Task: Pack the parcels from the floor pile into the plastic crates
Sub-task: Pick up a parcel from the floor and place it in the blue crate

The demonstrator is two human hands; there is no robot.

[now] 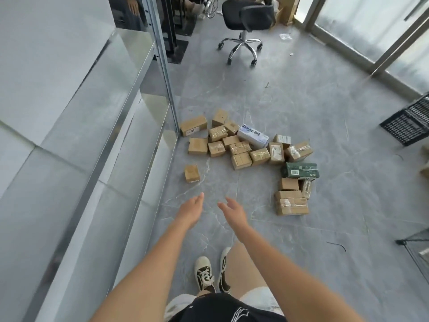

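Head view. The floor [301,94] is grey marble-pattern tile. A glass partition [97,126] with a metal frame runs along the left side; glazed sliding doors [376,36] close the far right. A black swivel chair [246,22] on a chrome star base stands at the far end. The corner of a black plastic crate [409,123] shows at the right edge, well apart from the parcels.

The parcel pile [246,147] lies on the floor ahead of the person, near the foot of the partition. It is mostly small brown cardboard boxes with clear tape, lying at mixed angles. A white box with blue lettering [253,135] lies among them, its long axis running from upper left to lower right. A dark green box [300,170] lies at the right of the pile, long axis roughly left to right. One small brown box [191,173] sits alone, left of the pile and nearest the hands.

Both arms reach forward. The left hand [191,209] has a relaxed, spread grip and holds nothing. The right hand [233,211] likewise has loose fingers and holds nothing. Both hands are above bare floor, short of the parcels.
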